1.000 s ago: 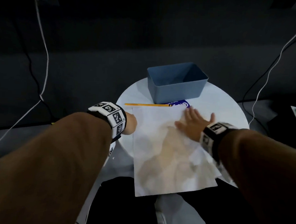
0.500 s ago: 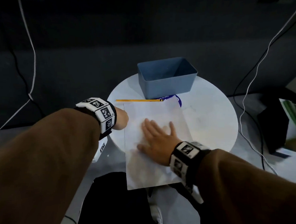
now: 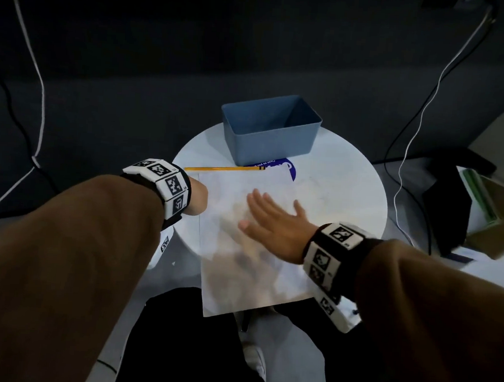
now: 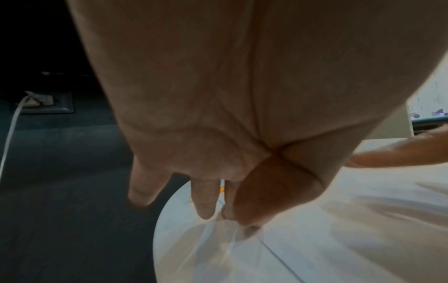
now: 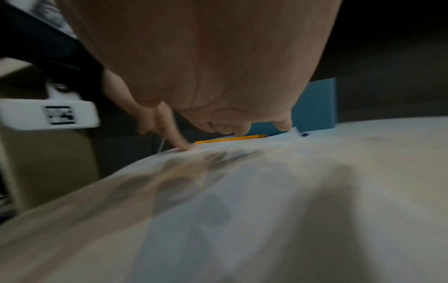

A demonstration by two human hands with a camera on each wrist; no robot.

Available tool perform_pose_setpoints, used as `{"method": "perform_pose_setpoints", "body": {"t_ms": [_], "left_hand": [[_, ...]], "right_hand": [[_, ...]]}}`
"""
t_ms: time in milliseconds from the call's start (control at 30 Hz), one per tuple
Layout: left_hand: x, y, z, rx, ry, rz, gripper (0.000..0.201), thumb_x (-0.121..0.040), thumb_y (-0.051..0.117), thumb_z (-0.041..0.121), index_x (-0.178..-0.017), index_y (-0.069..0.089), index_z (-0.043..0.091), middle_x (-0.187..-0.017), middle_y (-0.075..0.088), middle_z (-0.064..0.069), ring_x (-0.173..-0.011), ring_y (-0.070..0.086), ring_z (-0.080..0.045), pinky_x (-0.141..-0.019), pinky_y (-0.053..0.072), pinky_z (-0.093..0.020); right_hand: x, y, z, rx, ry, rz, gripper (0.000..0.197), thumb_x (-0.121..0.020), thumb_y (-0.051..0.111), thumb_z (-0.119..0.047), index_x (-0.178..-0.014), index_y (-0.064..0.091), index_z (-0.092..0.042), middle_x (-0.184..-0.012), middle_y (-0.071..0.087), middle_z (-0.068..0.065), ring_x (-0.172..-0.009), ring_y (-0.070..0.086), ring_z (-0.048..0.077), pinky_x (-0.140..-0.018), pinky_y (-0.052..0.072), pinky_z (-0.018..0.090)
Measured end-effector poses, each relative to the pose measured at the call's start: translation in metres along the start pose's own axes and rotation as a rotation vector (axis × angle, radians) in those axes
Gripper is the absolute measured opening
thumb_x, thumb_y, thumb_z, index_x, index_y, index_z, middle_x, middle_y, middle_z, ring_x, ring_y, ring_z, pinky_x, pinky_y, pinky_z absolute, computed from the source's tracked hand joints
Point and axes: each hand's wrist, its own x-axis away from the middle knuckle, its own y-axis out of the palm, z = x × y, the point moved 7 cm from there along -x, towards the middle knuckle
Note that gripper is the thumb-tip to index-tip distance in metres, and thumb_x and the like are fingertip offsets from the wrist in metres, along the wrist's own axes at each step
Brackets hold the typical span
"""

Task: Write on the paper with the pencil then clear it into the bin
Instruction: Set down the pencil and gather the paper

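A white sheet of paper (image 3: 240, 267) lies on the round white table (image 3: 339, 190), and its near end hangs over the table's front edge. My right hand (image 3: 269, 218) lies flat on the middle of the sheet with fingers spread. My left hand (image 3: 198, 199) stands at the sheet's left edge, and the left wrist view shows its straight fingertips (image 4: 206, 212) touching down there. A yellow pencil (image 3: 222, 169) lies untouched just beyond the paper's far edge, also seen as pencil (image 5: 230, 138). Behind it stands the empty blue bin (image 3: 268, 141).
A blue printed label (image 3: 289, 166) shows from under the bin's front. White and black cables (image 3: 410, 135) hang at both sides. A dark box (image 3: 456, 203) and cardboard sit on the floor at the right. My legs are under the table's near edge.
My right hand slid over the paper, from its far right corner toward the lower left, then back up to the middle. The left hand stayed at the left edge.
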Motion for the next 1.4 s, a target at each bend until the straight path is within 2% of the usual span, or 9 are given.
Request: {"method": "perform_pose_setpoints", "body": {"t_ms": [167, 367, 433, 567, 733, 933, 1033, 1300, 1400], "left_hand": [[-0.002, 0.005, -0.010, 0.134, -0.059, 0.058, 0.045, -0.105, 0.034, 0.005, -0.149, 0.034, 0.002, -0.156, 0.035, -0.013, -0.135, 0.045, -0.026, -0.091, 0.036, -0.025], [-0.001, 0.002, -0.004, 0.171, -0.052, 0.057, 0.047, -0.104, 0.026, 0.000, -0.150, 0.033, 0.000, -0.158, 0.032, -0.016, -0.137, 0.044, -0.030, -0.089, 0.037, -0.025], [0.000, 0.000, -0.003, 0.117, -0.064, 0.042, 0.046, -0.104, 0.026, 0.000, -0.149, 0.034, 0.000, -0.156, 0.036, -0.015, -0.134, 0.047, -0.030, -0.098, 0.039, -0.029], [-0.001, 0.001, 0.002, 0.044, -0.051, 0.041, 0.042, -0.105, 0.032, 0.001, -0.146, 0.041, 0.000, -0.149, 0.044, -0.014, -0.128, 0.051, -0.025, -0.081, 0.034, -0.023], [-0.003, -0.004, 0.001, 0.119, -0.041, 0.047, 0.041, -0.103, 0.027, 0.002, -0.139, 0.046, 0.000, -0.144, 0.047, -0.016, -0.125, 0.052, -0.030, -0.093, 0.039, -0.029], [-0.007, 0.004, 0.001, -0.235, 0.076, 0.111, 0.043, -0.108, 0.034, 0.020, -0.145, 0.046, 0.002, -0.149, 0.045, -0.017, -0.137, 0.044, -0.033, -0.090, 0.034, -0.032], [-0.007, 0.003, 0.003, -0.146, 0.059, 0.062, 0.040, -0.107, 0.035, 0.015, -0.143, 0.047, -0.001, -0.147, 0.047, -0.018, -0.134, 0.047, -0.032, -0.088, 0.034, -0.030], [-0.014, -0.001, 0.003, 0.113, -0.077, 0.029, 0.041, -0.103, 0.033, 0.002, -0.141, 0.046, 0.000, -0.144, 0.048, -0.014, -0.128, 0.051, -0.028, -0.089, 0.037, -0.028], [-0.095, 0.049, -0.023, -0.002, -0.097, -0.089, 0.043, -0.095, 0.042, 0.012, -0.136, 0.050, 0.003, -0.127, 0.051, -0.007, -0.096, 0.057, -0.022, -0.085, 0.043, -0.029]], "right_hand": [[0.007, 0.024, 0.006, 0.124, -0.055, -0.076, 0.072, -0.104, 0.014, -0.062, -0.163, -0.006, -0.026, -0.168, -0.018, -0.013, -0.155, -0.011, 0.006, -0.120, -0.011, 0.063], [0.014, -0.006, 0.100, 0.236, 0.281, 0.024, 0.078, -0.101, 0.008, -0.066, -0.161, -0.014, -0.023, -0.168, -0.023, -0.008, -0.156, -0.011, 0.010, -0.120, -0.008, 0.066], [0.018, -0.006, 0.079, 0.225, 0.198, 0.057, 0.080, -0.100, 0.009, -0.068, -0.162, -0.013, -0.023, -0.168, -0.023, -0.007, -0.156, -0.012, 0.009, -0.120, -0.009, 0.065], [0.024, 0.026, -0.009, 0.202, -0.078, 0.041, 0.102, -0.079, -0.011, -0.083, -0.162, -0.010, -0.025, -0.168, -0.022, -0.009, -0.156, -0.013, 0.009, -0.118, -0.014, 0.064], [0.017, 0.059, -0.038, 0.316, -0.263, -0.001, 0.082, -0.094, 0.004, -0.074, -0.160, -0.017, -0.029, -0.167, -0.025, -0.009, -0.155, -0.019, 0.012, -0.114, -0.021, 0.065], [0.021, 0.023, 0.088, 0.375, 0.138, 0.032, 0.107, -0.061, -0.029, -0.086, -0.156, -0.025, -0.036, -0.165, -0.028, -0.012, -0.156, -0.014, 0.013, -0.115, -0.015, 0.067], [0.035, -0.001, 0.121, 0.330, 0.291, 0.034, 0.085, -0.086, -0.009, -0.076, -0.157, -0.023, -0.031, -0.165, -0.028, -0.010, -0.155, -0.017, 0.014, -0.117, -0.013, 0.068], [0.026, 0.057, -0.002, 0.412, -0.262, 0.037, 0.078, -0.092, 0.000, -0.078, -0.155, -0.024, -0.040, -0.166, -0.027, -0.007, -0.154, -0.022, 0.016, -0.114, -0.019, 0.067], [0.024, 0.059, 0.012, 0.438, -0.261, 0.011, 0.077, -0.096, 0.015, -0.076, -0.154, -0.025, -0.045, -0.165, -0.031, -0.009, -0.154, -0.023, 0.017, -0.115, -0.019, 0.067]]}}
